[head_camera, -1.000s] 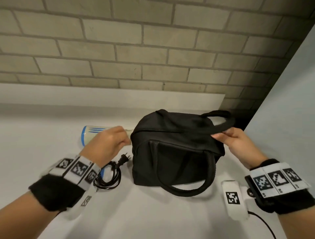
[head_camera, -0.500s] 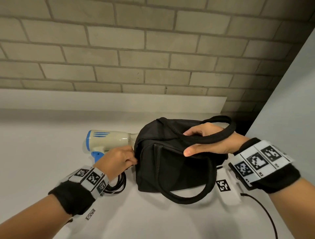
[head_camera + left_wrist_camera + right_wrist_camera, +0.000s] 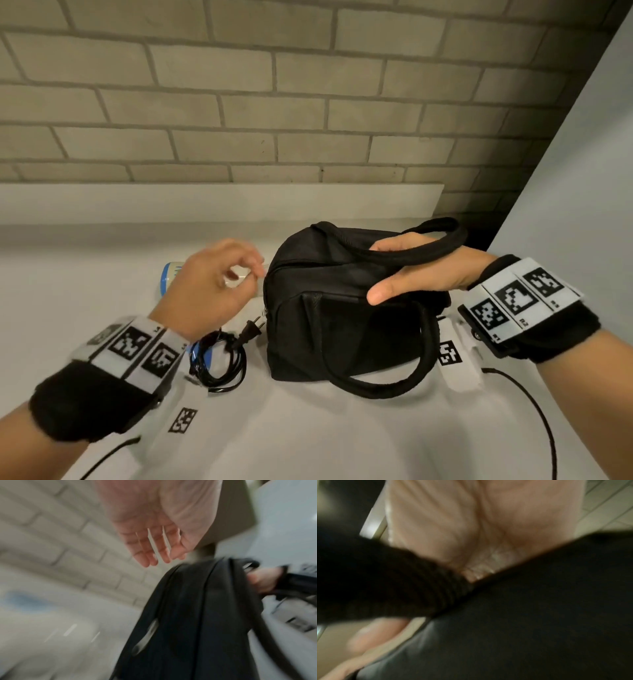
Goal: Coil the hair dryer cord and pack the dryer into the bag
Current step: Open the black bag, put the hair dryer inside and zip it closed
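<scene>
Black bag, hair dryer and coiled cord on the pale surface.

The soft black bag stands upright with its top zip closed; one looped handle is raised over the top, the other hangs down the near face onto the surface. Just left of the bag lies the cream-and-blue hair dryer on its side, mostly hidden. Its black cord lies bundled in a loose coil beside the bag's lower left corner, the two-pin plug pointing at the bag.
</scene>
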Available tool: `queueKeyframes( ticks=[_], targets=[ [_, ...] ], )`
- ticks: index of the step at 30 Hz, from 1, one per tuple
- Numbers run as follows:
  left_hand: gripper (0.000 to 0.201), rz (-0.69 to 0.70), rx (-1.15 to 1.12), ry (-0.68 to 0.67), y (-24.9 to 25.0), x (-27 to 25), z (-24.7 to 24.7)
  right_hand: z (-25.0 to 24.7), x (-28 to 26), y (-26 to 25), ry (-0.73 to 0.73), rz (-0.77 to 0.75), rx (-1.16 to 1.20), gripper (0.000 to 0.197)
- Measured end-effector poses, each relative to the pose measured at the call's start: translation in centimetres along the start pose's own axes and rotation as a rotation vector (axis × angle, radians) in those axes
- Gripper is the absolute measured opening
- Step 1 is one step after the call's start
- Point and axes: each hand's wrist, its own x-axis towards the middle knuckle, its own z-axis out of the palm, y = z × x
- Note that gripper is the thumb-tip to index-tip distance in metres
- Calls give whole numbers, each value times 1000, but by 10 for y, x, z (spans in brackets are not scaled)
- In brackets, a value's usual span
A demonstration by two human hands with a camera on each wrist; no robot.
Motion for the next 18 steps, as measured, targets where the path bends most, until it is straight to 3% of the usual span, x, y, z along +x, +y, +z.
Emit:
queueKeyframes(
  ticks=[3, 6, 9, 13, 16, 18],
  targets=[
    [27, 276, 235, -123, 33, 30, 9, 6, 6, -14, -86, -10, -178, 36],
    [61, 263, 468, -388, 46, 61, 35, 12, 10, -25, -81, -43, -416, 33],
    [78, 343, 722, -546, 41, 82, 53, 19, 7, -26, -29, -84, -594, 37],
    [64, 374, 913, -514, 37, 92, 55, 24, -4, -21, 73, -84, -530, 39],
    [37, 264, 876, -384, 39, 98, 52, 31, -13, -19, 113, -122, -673, 39],
    [27, 155, 792, -278, 42, 106, 52, 43, -20, -19, 118, -221, -746, 26]
  ],
)
